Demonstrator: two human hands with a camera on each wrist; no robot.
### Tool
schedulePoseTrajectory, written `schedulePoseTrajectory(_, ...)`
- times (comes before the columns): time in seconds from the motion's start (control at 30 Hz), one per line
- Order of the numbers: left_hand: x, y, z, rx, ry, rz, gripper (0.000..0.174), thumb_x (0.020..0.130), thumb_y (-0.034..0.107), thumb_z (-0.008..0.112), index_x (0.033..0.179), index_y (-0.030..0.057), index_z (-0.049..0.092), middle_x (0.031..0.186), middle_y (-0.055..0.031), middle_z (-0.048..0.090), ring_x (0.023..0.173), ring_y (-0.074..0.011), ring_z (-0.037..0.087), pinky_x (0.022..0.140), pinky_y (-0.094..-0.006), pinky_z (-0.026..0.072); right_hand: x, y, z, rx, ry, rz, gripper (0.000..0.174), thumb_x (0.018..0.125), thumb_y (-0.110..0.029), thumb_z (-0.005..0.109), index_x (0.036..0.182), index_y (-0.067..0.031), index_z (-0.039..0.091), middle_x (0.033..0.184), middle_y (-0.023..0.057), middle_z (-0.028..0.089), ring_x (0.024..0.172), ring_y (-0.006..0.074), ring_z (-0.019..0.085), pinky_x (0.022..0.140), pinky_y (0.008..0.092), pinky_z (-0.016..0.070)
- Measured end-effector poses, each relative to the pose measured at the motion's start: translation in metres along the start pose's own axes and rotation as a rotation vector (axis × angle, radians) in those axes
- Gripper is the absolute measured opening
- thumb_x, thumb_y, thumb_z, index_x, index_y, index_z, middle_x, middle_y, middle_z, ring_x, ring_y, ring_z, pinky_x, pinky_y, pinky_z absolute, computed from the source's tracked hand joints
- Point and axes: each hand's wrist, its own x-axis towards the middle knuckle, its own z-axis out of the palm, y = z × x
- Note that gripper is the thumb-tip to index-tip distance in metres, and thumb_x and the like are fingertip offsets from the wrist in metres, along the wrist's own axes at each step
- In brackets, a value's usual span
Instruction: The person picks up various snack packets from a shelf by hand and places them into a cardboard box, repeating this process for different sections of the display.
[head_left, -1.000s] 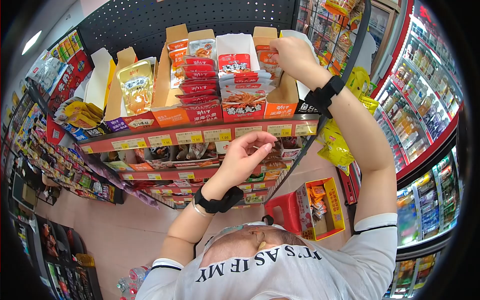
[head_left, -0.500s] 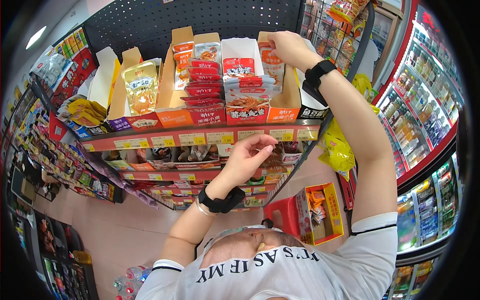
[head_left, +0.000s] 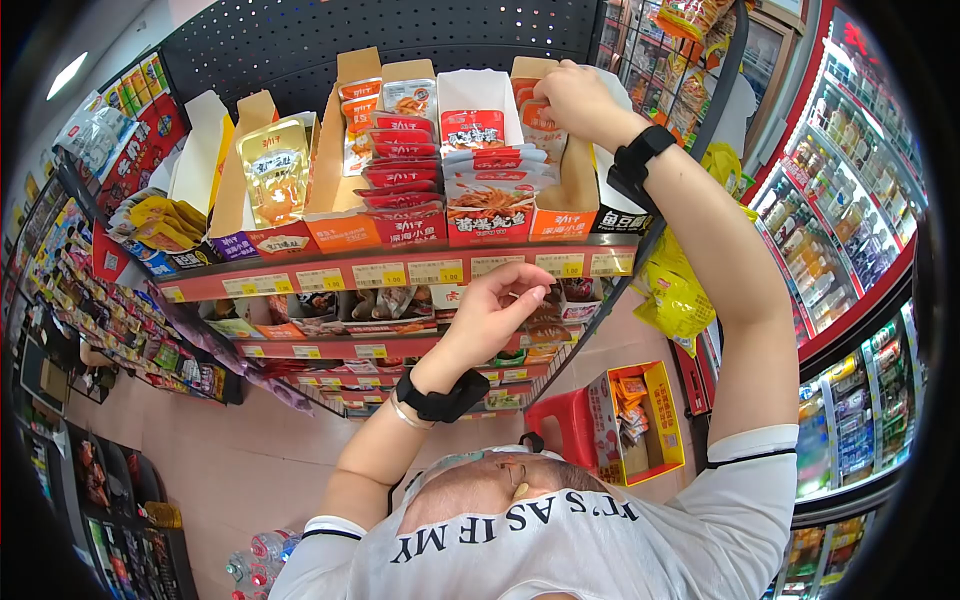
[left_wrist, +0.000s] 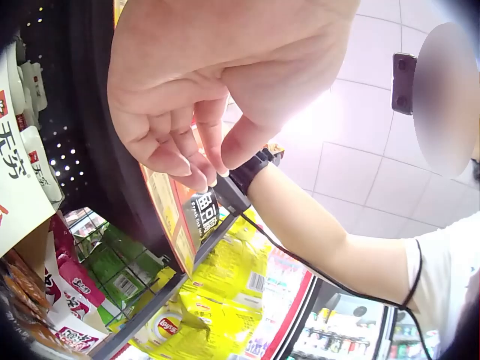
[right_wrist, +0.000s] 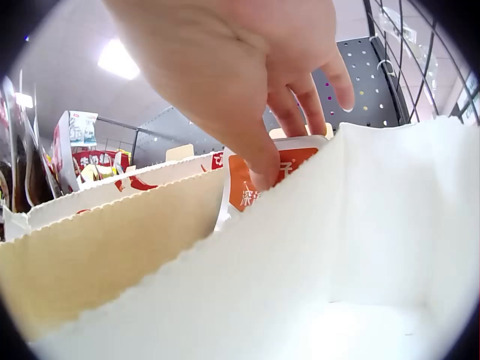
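At the back of a cardboard display box (head_left: 570,190), my right hand (head_left: 582,102) pinches the upper edge of an orange-and-white snack packet (right_wrist: 238,180). The thumb lies on the packet's front and the fingers reach behind it in the right wrist view. The packet stands upright against the box's back, its lower part hidden by the carton wall. In front of the shelf's price-tag strip (head_left: 410,272), my left hand (head_left: 488,318) hovers with fingers loosely curled and nothing in them. Left of the orange box, a box of squid snack packets (head_left: 490,205) stands filled to its front.
More display boxes line the top shelf, with red packets (head_left: 402,165) and a gold packet (head_left: 275,175). At the right end an inner white carton (right_wrist: 390,225) borders the hand. Yellow chip bags (head_left: 675,290) hang beside the shelf. A red stool (head_left: 565,430) and a yellow-edged box (head_left: 675,425) stand below.
The head view has shifted slightly. My right hand stays at the back of the orange box, its wrist a little changed in angle; the left hand keeps its pose.
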Motion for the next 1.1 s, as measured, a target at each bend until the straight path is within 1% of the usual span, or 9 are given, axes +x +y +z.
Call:
schedulePoseTrajectory(0.3, -0.001, -0.001, -0.002, 0.004, 0.022, -0.008, 0.017, 0.087, 0.014, 0.057, 0.101, 0.0033, 0.060, 0.093, -0.0007, 0.061, 0.086, -0.0082, 0.056, 0.077, -0.0246, 0.0446, -0.001, 0.005, -0.014, -0.069, 0.180, 0.053, 0.016, 0.075, -0.017, 0.066, 0.083, -0.0044, 0.067, 0.081, 0.0084, 0.063, 0.087, 0.0273, 0.056, 0.077, 0.0373, 0.0456)
schedulePoseTrajectory(0.37, 0.000, -0.002, -0.002, 0.013, 0.027, 0.005, 0.017, 0.087, 0.013, 0.057, 0.100, 0.0033, 0.061, 0.093, -0.0002, 0.061, 0.087, -0.0081, 0.055, 0.076, -0.0247, 0.0448, -0.003, 0.005, -0.021, 0.166, 0.028, 0.140, 0.015, 0.078, -0.015, 0.062, 0.082, -0.0006, 0.063, 0.078, 0.0133, 0.063, 0.081, 0.0314, 0.059, 0.072, 0.0396, 0.0465)
schedulePoseTrajectory(0.47, 0.001, 0.002, 0.004, 0.001, 0.017, 0.005, 0.017, 0.087, 0.012, 0.057, 0.100, 0.0033, 0.060, 0.093, -0.0003, 0.061, 0.086, -0.0079, 0.055, 0.077, -0.0244, 0.0445, -0.007, 0.002, -0.022, 0.220, -0.015, 0.113, 0.014, 0.080, -0.013, 0.058, 0.084, 0.0003, 0.060, 0.076, 0.0173, 0.061, 0.076, 0.0342, 0.060, 0.068, 0.0415, 0.0465)
schedulePoseTrajectory(0.67, 0.000, 0.004, 0.006, 0.014, -0.001, -0.013, 0.016, 0.087, 0.012, 0.056, 0.100, 0.0028, 0.060, 0.093, -0.0004, 0.060, 0.085, -0.0074, 0.054, 0.078, -0.0242, 0.0435, -0.004, 0.009, -0.001, 0.294, 0.030, -0.014, 0.014, 0.081, -0.013, 0.058, 0.088, -0.0008, 0.059, 0.080, 0.0175, 0.062, 0.079, 0.0347, 0.059, 0.070, 0.0414, 0.0463)
schedulePoseTrajectory(0.8, 0.000, 0.000, 0.004, -0.013, 0.011, -0.018, 0.017, 0.087, 0.013, 0.057, 0.101, 0.0029, 0.060, 0.093, -0.0002, 0.060, 0.086, -0.0077, 0.054, 0.078, -0.0245, 0.0434, -0.014, 0.007, -0.020, 0.215, -0.029, 0.022, 0.016, 0.081, -0.013, 0.058, 0.091, -0.0004, 0.059, 0.083, 0.0185, 0.062, 0.081, 0.0345, 0.059, 0.070, 0.0410, 0.0466)
schedulePoseTrajectory(0.87, 0.001, 0.001, 0.003, -0.036, -0.004, -0.031, 0.019, 0.088, 0.016, 0.058, 0.103, 0.0041, 0.058, 0.099, 0.0002, 0.058, 0.092, -0.0076, 0.054, 0.079, -0.0228, 0.0431, -0.022, 0.006, -0.025, 0.277, 0.126, 0.040, 0.017, 0.082, -0.012, 0.057, 0.095, -0.0014, 0.057, 0.083, 0.0188, 0.062, 0.078, 0.0330, 0.060, 0.067, 0.0391, 0.0468)
schedulePoseTrajectory(0.97, 0.004, 0.009, 0.008, -0.067, -0.006, -0.044, 0.029, 0.088, 0.018, 0.059, 0.113, 0.0036, 0.054, 0.103, -0.0023, 0.058, 0.096, -0.0112, 0.055, 0.081, -0.0245, 0.0441, -0.037, -0.002, -0.056, 0.322, 0.110, 0.157, 0.017, 0.083, -0.013, 0.056, 0.097, -0.0019, 0.056, 0.081, 0.0182, 0.061, 0.075, 0.0320, 0.060, 0.064, 0.0374, 0.0462)
schedulePoseTrajectory(1.0, 0.006, 0.011, 0.009, -0.068, -0.009, -0.044, 0.029, 0.088, 0.018, 0.059, 0.113, 0.0036, 0.054, 0.103, -0.0023, 0.058, 0.096, -0.0112, 0.055, 0.081, -0.0245, 0.0441, -0.044, -0.005, -0.067, 0.364, 0.140, 0.176, 0.017, 0.084, -0.014, 0.057, 0.095, -0.0014, 0.054, 0.074, 0.0158, 0.059, 0.065, 0.0274, 0.057, 0.061, 0.0342, 0.0451)
schedulePoseTrajectory(1.1, 0.013, 0.017, 0.011, -0.127, -0.041, -0.011, 0.046, 0.088, 0.022, 0.059, 0.126, 0.0025, 0.044, 0.112, -0.0072, 0.056, 0.103, -0.0164, 0.055, 0.086, -0.0285, 0.0447, -0.061, -0.002, -0.102, 0.355, 0.136, 0.240, 0.018, 0.083, -0.015, 0.056, 0.096, -0.0034, 0.059, 0.084, 0.0198, 0.061, 0.078, 0.0338, 0.061, 0.067, 0.0384, 0.0474)
